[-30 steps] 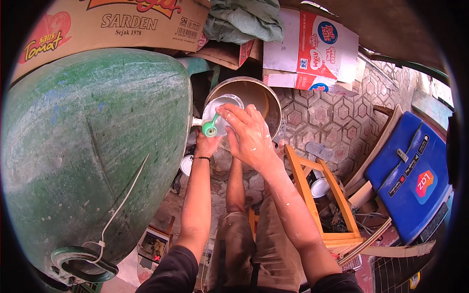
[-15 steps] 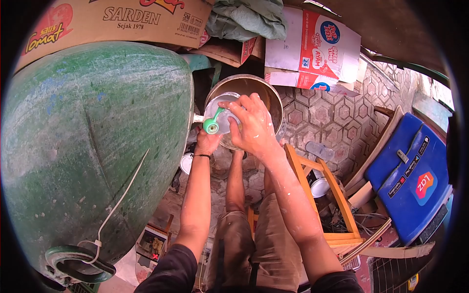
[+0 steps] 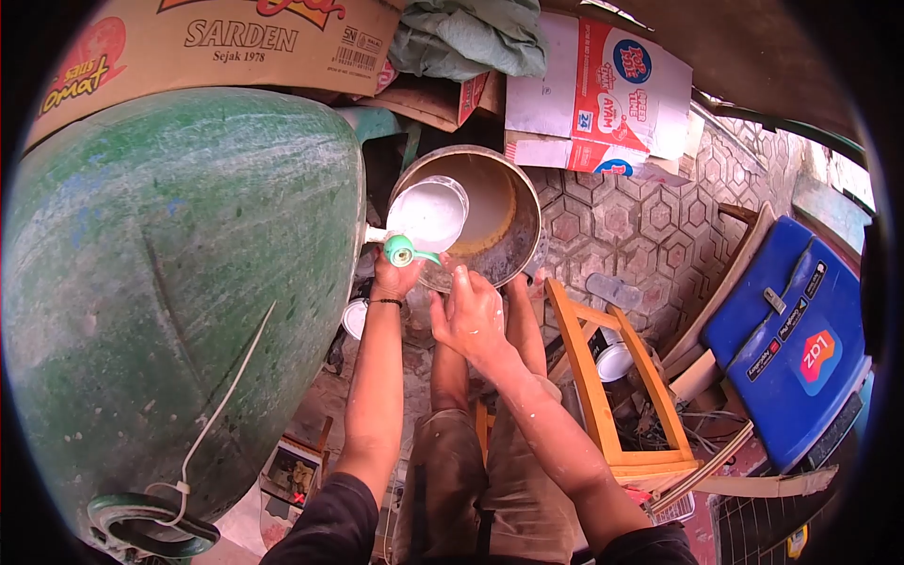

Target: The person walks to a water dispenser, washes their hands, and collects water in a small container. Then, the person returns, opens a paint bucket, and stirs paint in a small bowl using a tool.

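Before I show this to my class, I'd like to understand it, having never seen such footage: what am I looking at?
There is no machine: these are a person's two bare hands, seen from a camera worn on the head, looking forward and down. The left hand seems to hold a clear round tub of whitish contents at the mouth of a round metal pot; its fingers are partly hidden behind a green plastic tap beside a scuffed green tank. The right hand is near the tap, holding nothing visible. Right of it, an orange wooden frame rests on the ground.
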A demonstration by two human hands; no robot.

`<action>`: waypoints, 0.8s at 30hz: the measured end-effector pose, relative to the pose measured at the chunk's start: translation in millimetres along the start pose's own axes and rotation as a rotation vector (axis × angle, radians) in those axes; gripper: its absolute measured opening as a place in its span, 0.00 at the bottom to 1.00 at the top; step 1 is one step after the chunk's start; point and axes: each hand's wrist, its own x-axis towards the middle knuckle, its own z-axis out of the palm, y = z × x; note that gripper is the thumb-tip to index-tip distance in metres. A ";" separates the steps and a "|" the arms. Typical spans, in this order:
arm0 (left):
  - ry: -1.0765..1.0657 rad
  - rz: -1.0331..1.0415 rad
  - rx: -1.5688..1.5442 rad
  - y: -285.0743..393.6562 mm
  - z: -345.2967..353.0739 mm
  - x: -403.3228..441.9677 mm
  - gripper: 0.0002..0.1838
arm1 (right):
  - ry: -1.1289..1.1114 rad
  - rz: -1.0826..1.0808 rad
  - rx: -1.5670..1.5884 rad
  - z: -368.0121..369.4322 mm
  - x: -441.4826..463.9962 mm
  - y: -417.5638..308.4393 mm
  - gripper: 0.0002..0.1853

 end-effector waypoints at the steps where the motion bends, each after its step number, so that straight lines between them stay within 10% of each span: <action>1: 0.034 -0.007 0.004 0.9 3.8 -0.4 0.51 | 0.023 0.034 0.046 -0.7 1.4 -3.4 0.25; 7: -0.087 -0.008 -0.010 -2.0 -8.2 1.8 0.50 | 0.130 -0.193 -0.164 -21.1 43.6 8.9 0.11; 24: -0.047 -0.032 -0.001 10.1 2.4 -6.7 0.44 | 0.011 -0.547 -0.059 -34.4 117.3 -8.5 0.16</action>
